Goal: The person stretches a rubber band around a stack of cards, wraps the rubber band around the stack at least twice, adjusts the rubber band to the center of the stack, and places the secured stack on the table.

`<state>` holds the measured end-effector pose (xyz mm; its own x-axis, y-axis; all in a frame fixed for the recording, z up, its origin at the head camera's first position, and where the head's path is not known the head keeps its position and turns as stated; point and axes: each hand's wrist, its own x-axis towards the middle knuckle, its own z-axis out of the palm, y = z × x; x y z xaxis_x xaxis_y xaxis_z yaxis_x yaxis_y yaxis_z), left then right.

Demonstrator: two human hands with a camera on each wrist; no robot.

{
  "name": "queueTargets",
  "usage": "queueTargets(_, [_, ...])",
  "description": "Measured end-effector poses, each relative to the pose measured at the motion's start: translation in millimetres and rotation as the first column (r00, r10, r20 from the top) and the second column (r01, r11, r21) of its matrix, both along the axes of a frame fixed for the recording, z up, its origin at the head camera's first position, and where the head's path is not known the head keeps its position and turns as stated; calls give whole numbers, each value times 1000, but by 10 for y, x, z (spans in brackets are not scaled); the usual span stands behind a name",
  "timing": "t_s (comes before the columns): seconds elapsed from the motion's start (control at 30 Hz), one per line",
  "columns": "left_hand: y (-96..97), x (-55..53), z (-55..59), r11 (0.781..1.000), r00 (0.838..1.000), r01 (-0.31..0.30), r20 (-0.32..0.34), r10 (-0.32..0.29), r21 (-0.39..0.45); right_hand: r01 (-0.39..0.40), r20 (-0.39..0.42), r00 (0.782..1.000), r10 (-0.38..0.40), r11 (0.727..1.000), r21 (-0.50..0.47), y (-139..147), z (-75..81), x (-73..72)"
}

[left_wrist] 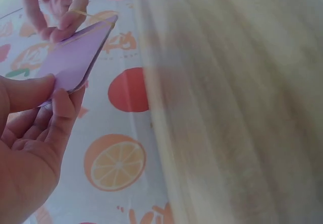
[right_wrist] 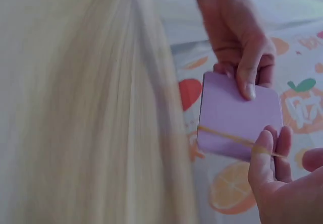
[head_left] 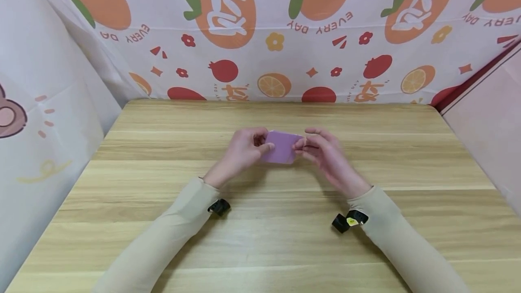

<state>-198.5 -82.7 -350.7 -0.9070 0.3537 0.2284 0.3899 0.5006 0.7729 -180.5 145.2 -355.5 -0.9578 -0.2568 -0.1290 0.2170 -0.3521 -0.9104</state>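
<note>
A thin, flat purple square with rounded corners (head_left: 281, 148) is held up above the table in both hands. My left hand (head_left: 243, 149) grips its left side, thumb on the purple face and fingers behind. A yellow rubber band (right_wrist: 227, 136) runs across the square near its right edge and stretches past that edge. Fingertips of my right hand (head_left: 327, 157) pinch this band at the edge. In the left wrist view, the square (left_wrist: 75, 57) appears tilted, showing a thin dark side, with the band near its far end.
Beneath the hands lies a wood-grain table (head_left: 260, 238). A white cloth printed with fruit (head_left: 277, 58) hangs behind its far edge, and pale panels flank both sides. Each sleeve carries a small black wrist device (head_left: 220, 207).
</note>
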Motion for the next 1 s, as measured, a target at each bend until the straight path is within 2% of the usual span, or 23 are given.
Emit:
queueTargets(0.17, [-30,10,72,999,999,25,23,-24,-27,41,-159,987,-14,984,173,-12,30,17])
queueTargets(0.3, [-59,12,117,995,997,74,27,-72,-69,56,-230,973,8,962,269,6,63,39])
queueTargets(0.47, [-91,17,148,990,992,117,62,-113,-75,94,-314,949,30,924,371,33,110,62])
queueTargets(0.53, [-88,28,155,989,989,131,75,-126,-68,141,-363,931,25,895,423,37,126,84])
queueTargets(0.6, [-81,37,159,988,986,145,87,-139,-60,217,-446,894,32,842,494,37,132,106])
queueTargets(0.63, [-79,43,163,987,986,149,89,-143,-61,265,-497,867,40,807,528,37,127,113])
queueTargets(0.7, [-78,43,166,986,985,153,91,-147,-63,369,-601,795,81,721,586,35,110,121])
queueTargets(0.77, [-83,40,166,985,982,161,106,-154,-67,480,-699,701,138,634,606,34,83,115])
queueTargets(0.8, [-87,39,167,984,981,165,113,-157,-69,518,-733,661,161,608,601,33,71,113])
queueTargets(0.87, [-93,32,158,982,978,176,125,-166,-69,572,-776,600,194,574,586,31,49,110])
queueTargets(0.9, [-96,29,154,981,977,181,128,-171,-69,590,-790,579,202,565,577,28,44,110])
queueTargets(0.93, [-98,30,151,980,976,185,130,-175,-67,603,-800,564,206,558,569,27,37,109])
queueTargets(1.0, [-100,34,145,980,974,190,137,-180,-61,612,-810,553,197,563,555,24,34,108])
